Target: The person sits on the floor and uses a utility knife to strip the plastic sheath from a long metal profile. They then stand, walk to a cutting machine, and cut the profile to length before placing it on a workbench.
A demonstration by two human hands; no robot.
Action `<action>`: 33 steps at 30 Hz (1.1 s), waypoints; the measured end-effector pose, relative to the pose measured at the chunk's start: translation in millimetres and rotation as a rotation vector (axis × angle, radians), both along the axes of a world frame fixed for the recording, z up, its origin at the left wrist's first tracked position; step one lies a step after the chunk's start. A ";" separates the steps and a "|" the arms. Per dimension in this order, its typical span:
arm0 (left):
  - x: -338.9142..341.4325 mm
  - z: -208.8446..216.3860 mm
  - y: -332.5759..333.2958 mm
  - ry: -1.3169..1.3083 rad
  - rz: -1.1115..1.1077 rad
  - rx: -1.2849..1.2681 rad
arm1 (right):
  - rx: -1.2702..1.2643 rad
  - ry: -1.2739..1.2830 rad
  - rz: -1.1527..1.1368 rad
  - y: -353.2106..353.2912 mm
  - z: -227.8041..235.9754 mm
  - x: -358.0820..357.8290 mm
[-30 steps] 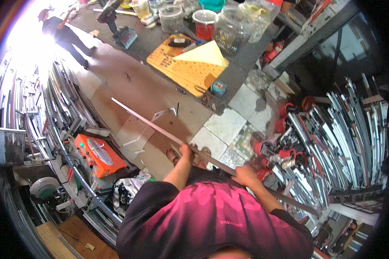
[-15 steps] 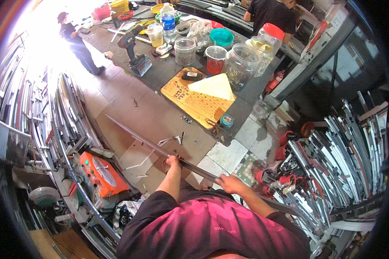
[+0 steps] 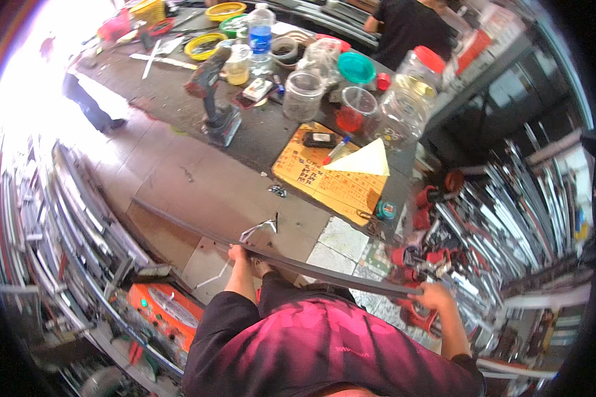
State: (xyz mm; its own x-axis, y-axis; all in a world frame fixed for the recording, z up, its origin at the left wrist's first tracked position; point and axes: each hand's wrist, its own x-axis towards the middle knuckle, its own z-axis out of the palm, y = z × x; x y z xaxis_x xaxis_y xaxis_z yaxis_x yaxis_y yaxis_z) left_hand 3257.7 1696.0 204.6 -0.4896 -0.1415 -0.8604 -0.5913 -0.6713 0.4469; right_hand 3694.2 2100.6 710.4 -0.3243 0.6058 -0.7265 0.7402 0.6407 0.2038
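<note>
A long, thin grey-brown metal bar (image 3: 331, 273) crosses in front of my body, its far end reaching out to the left over the tiled floor. My left hand (image 3: 238, 253) is closed around it left of the middle of my body. Near the bar's right end, my right hand (image 3: 436, 296) grips it, with the fingers partly hidden. The bar is held above the floor, in front of a workbench (image 3: 172, 99). Beyond it on the floor lies a bent strip of pale scrap (image 3: 261, 228).
The bench carries a cordless drill (image 3: 212, 99), a marked yellow board (image 3: 304, 173), a water bottle (image 3: 260, 40) and plastic jars. Metal profiles crowd both sides, and an orange machine (image 3: 165, 308) stands at the lower left. One person (image 3: 414, 30) is behind the bench; another (image 3: 89, 99) is far left.
My hands are farther apart: the right has gone outward to the right with the bar's near end, the left slightly leftward. The view has turned, and the bar lies flatter across it.
</note>
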 end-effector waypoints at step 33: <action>98.2 450.4 122.6 1.580 -1.324 -0.889 | -0.901 0.981 -0.275 -11.2 2.5 -103.3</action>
State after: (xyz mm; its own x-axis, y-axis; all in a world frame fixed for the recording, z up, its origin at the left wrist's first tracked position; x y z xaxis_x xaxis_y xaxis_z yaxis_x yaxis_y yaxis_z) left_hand 3355.9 1818.6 655.0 -0.6198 0.7356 0.2734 0.6283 0.2565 0.7344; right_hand 3591.0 2089.4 712.9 -0.8790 0.1756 -0.4433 0.4616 0.0803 -0.8834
